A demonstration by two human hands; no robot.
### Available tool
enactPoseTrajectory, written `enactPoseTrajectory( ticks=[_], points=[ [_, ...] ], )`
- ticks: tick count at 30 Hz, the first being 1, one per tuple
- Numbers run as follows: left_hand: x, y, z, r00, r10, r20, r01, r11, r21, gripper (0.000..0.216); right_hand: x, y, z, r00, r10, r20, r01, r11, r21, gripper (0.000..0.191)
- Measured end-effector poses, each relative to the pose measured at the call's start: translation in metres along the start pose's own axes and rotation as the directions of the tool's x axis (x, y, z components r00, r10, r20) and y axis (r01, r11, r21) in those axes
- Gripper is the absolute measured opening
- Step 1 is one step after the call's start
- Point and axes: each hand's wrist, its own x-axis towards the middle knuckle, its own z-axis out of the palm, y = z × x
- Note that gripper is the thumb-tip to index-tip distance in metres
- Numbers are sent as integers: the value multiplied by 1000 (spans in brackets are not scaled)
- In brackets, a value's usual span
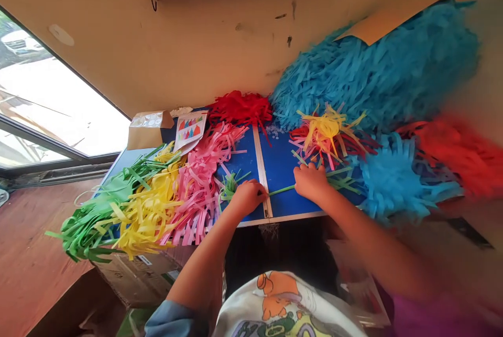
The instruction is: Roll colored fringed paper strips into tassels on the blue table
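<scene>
A green tissue-paper tassel [281, 189] stretches between my hands over the blue tabletop [275, 161]. Its middle is a thin twisted cord, and fringe spreads out beyond each hand. My left hand [247, 196] is closed around the cord's left part, near the small green fringe. At the right, my right hand [310, 182] grips the other part with fingers curled, close to more green fringe strips. Just behind the right hand lies a pile of yellow, pink and red tassels [328, 130]. My fingertips are partly hidden.
Green fringe [106, 200], yellow fringe [147, 200] and pink fringe [198, 185] hang over the table's left side. Red fringe [239, 106] and a large blue fringe heap [377, 69] lie behind. Light-blue fringe [393, 177] sits right. A printed card [191, 128] and cardboard box [147, 130] stand back left.
</scene>
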Motion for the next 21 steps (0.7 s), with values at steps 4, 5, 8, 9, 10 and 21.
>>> enactPoseTrajectory(
  ticks=[4,5,8,9,10,21],
  points=[
    [-8,-11,-3,999,-45,-3,45,999,-6,12,0,1,1,999,-7,-45,8,1000,15,30],
    [-10,-12,-3,999,-54,-4,54,999,-5,12,-2,0,1,997,-12,-70,13,1000,17,29],
    [-10,-12,-3,998,-62,4,62,998,-2,11,-14,-6,1,984,8,-179,-4,1000,25,28],
    [-9,-12,-4,998,-61,9,61,998,0,11,-19,-9,2,970,16,-242,-6,999,42,29],
    [-8,-11,-4,998,-57,14,57,998,4,11,-23,-12,4,950,4,-312,18,998,67,29],
    [-7,2,-7,1000,-22,-10,23,988,153,14,-15,-34,28,823,-413,-389,449,893,2,12]
  ],
)
